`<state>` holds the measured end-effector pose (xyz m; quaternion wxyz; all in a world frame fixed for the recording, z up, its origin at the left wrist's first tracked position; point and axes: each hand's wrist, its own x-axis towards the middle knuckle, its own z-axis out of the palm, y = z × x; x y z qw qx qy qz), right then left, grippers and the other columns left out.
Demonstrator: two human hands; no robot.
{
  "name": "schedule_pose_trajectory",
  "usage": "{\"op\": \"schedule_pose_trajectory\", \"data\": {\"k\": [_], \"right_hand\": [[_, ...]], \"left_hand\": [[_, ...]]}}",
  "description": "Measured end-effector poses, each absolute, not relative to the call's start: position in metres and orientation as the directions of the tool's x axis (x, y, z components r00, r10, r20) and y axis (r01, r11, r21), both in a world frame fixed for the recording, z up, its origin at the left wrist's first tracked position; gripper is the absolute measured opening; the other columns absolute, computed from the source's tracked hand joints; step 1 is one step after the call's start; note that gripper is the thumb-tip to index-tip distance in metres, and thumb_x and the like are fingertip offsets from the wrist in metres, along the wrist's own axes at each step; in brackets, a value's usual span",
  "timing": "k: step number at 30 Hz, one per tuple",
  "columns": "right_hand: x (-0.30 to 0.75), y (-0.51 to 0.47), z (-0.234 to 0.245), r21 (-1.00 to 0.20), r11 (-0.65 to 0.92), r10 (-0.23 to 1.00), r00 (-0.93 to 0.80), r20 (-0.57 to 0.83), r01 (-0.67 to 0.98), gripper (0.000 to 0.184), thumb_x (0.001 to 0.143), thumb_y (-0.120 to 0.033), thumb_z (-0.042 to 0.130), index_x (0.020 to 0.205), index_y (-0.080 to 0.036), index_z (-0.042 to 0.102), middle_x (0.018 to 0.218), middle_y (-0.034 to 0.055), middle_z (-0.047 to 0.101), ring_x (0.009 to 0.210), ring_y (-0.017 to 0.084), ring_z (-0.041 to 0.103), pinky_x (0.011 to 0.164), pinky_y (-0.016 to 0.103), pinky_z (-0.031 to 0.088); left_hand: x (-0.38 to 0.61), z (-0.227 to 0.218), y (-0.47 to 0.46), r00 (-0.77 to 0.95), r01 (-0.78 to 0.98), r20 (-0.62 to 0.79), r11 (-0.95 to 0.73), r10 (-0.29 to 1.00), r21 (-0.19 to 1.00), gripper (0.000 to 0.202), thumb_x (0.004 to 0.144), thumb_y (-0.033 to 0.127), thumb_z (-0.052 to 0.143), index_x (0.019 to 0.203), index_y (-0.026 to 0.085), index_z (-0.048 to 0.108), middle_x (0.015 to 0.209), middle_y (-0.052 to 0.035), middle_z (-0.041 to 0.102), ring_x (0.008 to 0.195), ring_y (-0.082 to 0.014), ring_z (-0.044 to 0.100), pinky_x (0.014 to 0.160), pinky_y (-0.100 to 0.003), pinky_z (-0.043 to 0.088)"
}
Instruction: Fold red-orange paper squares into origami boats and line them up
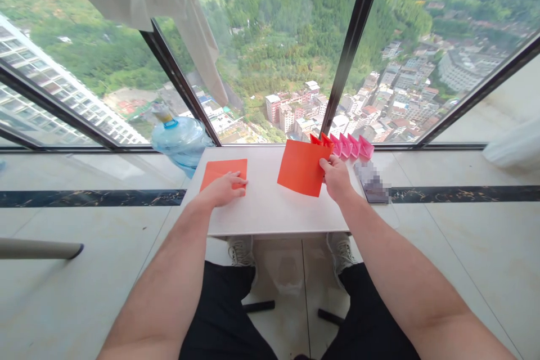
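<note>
Between the thumb and fingers of my right hand (337, 176) is a square sheet of orange paper (301, 167), raised above the small white table (261, 211). My left hand (229, 187) lies with fingers stretched out over the right part of another orange sheet (223, 166), at the table's left side. Behind the held sheet, along the far right edge, stands a row of folded paper pieces: red ones (323, 139), partly hidden by the sheet, and pink ones (352, 146).
A large blue water bottle (181, 138) stands on the floor left of the table. To the right is a flat dark object (375, 188), partly blurred out. Beyond are tall windows with a pale curtain (169, 0). A pole-like leg (37, 248) lies at far left.
</note>
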<state>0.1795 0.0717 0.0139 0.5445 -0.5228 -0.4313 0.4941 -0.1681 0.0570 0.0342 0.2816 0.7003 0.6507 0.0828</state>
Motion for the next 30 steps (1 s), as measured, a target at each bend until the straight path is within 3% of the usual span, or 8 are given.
{"op": "schedule_pose_trajectory", "data": {"k": [3, 5, 8, 10, 13, 17, 21, 30], "right_hand": [[0.176, 0.069, 0.019, -0.982, -0.074, 0.984, 0.146, -0.100, -0.171, 0.030, 0.072, -0.047, 0.072, 0.086, -0.023, 0.059, 0.076, -0.0012, 0.064, 0.064, 0.015, 0.057, 0.056, 0.028, 0.047], [0.173, 0.067, 0.025, -0.970, -0.101, 0.989, 0.084, -0.122, -0.219, 0.032, 0.070, -0.047, 0.074, 0.084, -0.023, 0.059, 0.074, -0.0018, 0.063, 0.064, 0.015, 0.058, 0.055, 0.027, 0.047], [0.171, 0.063, 0.033, -0.952, -0.164, 0.986, -0.023, -0.164, -0.256, 0.035, 0.067, -0.046, 0.078, 0.085, -0.022, 0.061, 0.079, -0.0007, 0.066, 0.067, 0.016, 0.061, 0.056, 0.028, 0.050], [0.171, 0.061, 0.037, -0.959, -0.165, 0.986, -0.017, -0.165, -0.231, 0.035, 0.065, -0.046, 0.078, 0.083, -0.021, 0.061, 0.079, -0.0006, 0.067, 0.069, 0.016, 0.062, 0.058, 0.028, 0.050], [0.177, 0.061, 0.038, -0.969, -0.154, 0.987, 0.018, -0.160, -0.195, 0.036, 0.066, -0.048, 0.077, 0.083, -0.021, 0.062, 0.081, 0.0003, 0.069, 0.073, 0.017, 0.064, 0.060, 0.027, 0.051], [0.193, 0.059, 0.038, -0.979, -0.195, 0.979, -0.071, -0.191, -0.064, 0.038, 0.069, -0.049, 0.077, 0.093, -0.020, 0.069, 0.090, 0.0032, 0.073, 0.077, 0.019, 0.067, 0.061, 0.028, 0.052], [0.203, 0.057, 0.034, -0.990, -0.129, 0.989, -0.061, -0.133, 0.061, 0.025, 0.070, -0.040, 0.077, 0.081, -0.019, 0.071, 0.079, 0.0020, 0.072, 0.071, 0.018, 0.066, 0.060, 0.028, 0.051], [0.195, 0.059, 0.032, -0.994, -0.109, 0.991, -0.078, -0.110, 0.022, 0.024, 0.068, -0.039, 0.078, 0.076, -0.019, 0.068, 0.071, 0.0013, 0.069, 0.062, 0.017, 0.063, 0.052, 0.027, 0.047]], "left_hand": [[-0.150, 0.036, 0.055, 0.042, 0.784, -0.117, 0.040, 0.992, 0.620, 0.028, 0.068, 0.041, 0.075, 0.091, 0.026, 0.080, 0.145, -0.0081, 0.058, 0.132, -0.0372, 0.054, 0.113, -0.044, 0.038], [-0.124, 0.036, 0.054, -0.080, 0.645, 0.013, 0.042, 0.997, 0.763, 0.038, 0.072, 0.047, 0.074, 0.102, 0.024, 0.077, 0.135, -0.0105, 0.065, 0.131, -0.0349, 0.055, 0.114, -0.045, 0.038], [-0.079, 0.037, 0.054, -0.065, 0.172, -0.106, 0.116, 0.992, 0.978, 0.056, 0.077, 0.061, 0.067, 0.112, 0.018, 0.072, 0.121, -0.0137, 0.071, 0.113, -0.0314, 0.067, 0.097, -0.045, 0.053], [-0.053, 0.038, 0.053, 0.094, -0.029, -0.225, 0.229, 0.970, 0.973, 0.058, 0.073, 0.062, 0.073, 0.108, 0.016, 0.073, 0.112, -0.0149, 0.074, 0.099, -0.0300, 0.072, 0.087, -0.044, 0.058], [-0.028, 0.038, 0.053, 0.104, -0.144, -0.279, 0.292, 0.955, 0.946, 0.048, 0.062, 0.042, 0.087, 0.100, 0.015, 0.075, 0.100, -0.0124, 0.076, 0.088, -0.0293, 0.073, 0.081, -0.043, 0.060], [-0.019, 0.037, 0.056, 0.053, -0.207, -0.264, 0.269, 0.963, 0.941, 0.040, 0.059, 0.031, 0.088, 0.093, 0.014, 0.077, 0.099, -0.0109, 0.077, 0.088, -0.0298, 0.073, 0.081, -0.043, 0.061], [-0.024, 0.033, 0.059, 0.063, -0.207, -0.250, 0.257, 0.966, 0.944, 0.040, 0.059, 0.037, 0.088, 0.091, 0.013, 0.078, 0.094, -0.0117, 0.077, 0.087, -0.0306, 0.073, 0.080, -0.043, 0.061], [-0.045, 0.039, 0.064, 0.115, -0.268, -0.258, 0.280, 0.959, 0.922, 0.037, 0.055, 0.026, 0.086, 0.088, 0.013, 0.077, 0.090, -0.0106, 0.076, 0.090, -0.0286, 0.071, 0.082, -0.041, 0.057]]}}
